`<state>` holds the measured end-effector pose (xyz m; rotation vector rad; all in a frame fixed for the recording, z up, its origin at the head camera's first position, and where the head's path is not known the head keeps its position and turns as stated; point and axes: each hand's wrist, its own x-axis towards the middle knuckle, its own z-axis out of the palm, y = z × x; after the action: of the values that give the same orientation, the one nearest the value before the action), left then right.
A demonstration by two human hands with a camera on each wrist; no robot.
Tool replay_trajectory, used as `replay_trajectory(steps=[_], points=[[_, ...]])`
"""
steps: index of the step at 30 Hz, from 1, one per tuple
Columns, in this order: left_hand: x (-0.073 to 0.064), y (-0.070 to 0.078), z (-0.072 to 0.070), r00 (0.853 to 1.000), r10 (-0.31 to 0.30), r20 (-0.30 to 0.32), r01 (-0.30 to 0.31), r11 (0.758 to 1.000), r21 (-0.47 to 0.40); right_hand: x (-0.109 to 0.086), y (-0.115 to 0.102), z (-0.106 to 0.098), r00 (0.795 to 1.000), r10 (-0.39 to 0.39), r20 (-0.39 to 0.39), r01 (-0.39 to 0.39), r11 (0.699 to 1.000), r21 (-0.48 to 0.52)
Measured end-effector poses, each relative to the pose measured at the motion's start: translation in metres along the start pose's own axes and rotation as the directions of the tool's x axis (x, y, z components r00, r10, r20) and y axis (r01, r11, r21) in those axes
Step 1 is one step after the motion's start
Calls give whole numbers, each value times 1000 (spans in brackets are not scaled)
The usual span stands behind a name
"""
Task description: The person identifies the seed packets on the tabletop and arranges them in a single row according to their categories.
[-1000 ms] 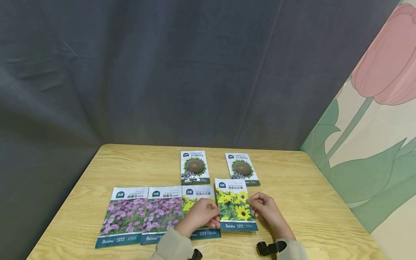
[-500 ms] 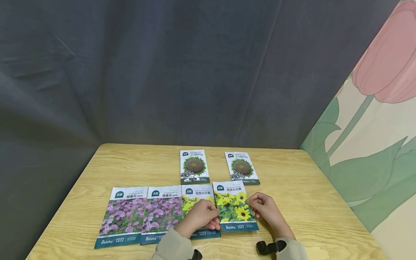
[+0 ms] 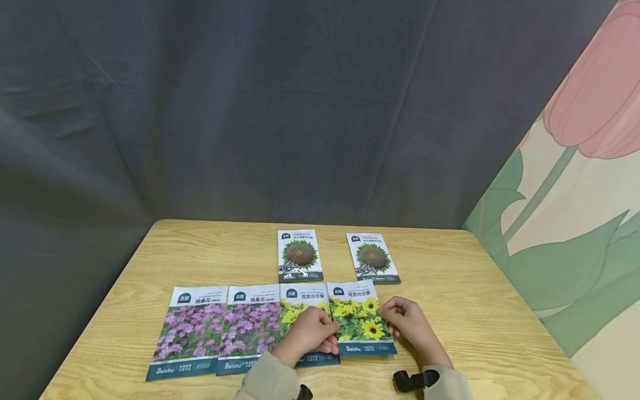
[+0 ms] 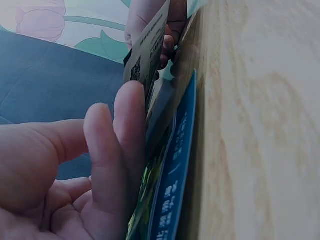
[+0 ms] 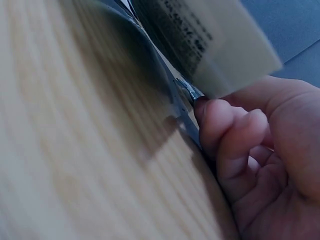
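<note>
A seed packet (image 3: pixel 361 325) with yellow sunflowers on it is tilted up off the table. My right hand (image 3: pixel 409 325) pinches its right edge between thumb and fingers. At its left edge my left hand (image 3: pixel 310 333) pinches it too, over a second yellow-sunflower packet (image 3: pixel 317 360) that lies partly hidden below that hand. In the left wrist view the held packet's printed back (image 4: pixel 149 57) faces the camera, above the flat packet's blue bottom strip (image 4: pixel 175 175). The right wrist view shows the packet's pale back (image 5: pixel 215 50) above the curled fingers (image 5: pixel 242 135).
Two packets with purple flowers lie to the left, the outer one (image 3: pixel 187 336) and the inner one (image 3: pixel 250 328). Farther back are two packets with a large sunflower head, one left (image 3: pixel 300 255) and one right (image 3: pixel 372 258). The wooden table (image 3: pixel 475 311) meets a dark curtain (image 3: pixel 300 111).
The held packet's top edge has come down and slightly left, toward the second sunflower packet. Both hands have kept their hold nearly in place.
</note>
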<state>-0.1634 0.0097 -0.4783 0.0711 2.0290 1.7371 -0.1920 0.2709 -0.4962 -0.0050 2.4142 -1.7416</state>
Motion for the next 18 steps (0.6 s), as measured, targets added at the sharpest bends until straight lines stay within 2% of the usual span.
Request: replay_trajectory(steps=[7, 18], points=[[-2, 1, 1, 999, 37, -30, -34, 996, 87, 3, 3, 0, 1000, 9, -14, -9, 999, -32], [-3, 2, 2, 999, 27, -20, -24, 986, 167, 1, 1, -1, 1000, -21, 21, 22, 997, -73]])
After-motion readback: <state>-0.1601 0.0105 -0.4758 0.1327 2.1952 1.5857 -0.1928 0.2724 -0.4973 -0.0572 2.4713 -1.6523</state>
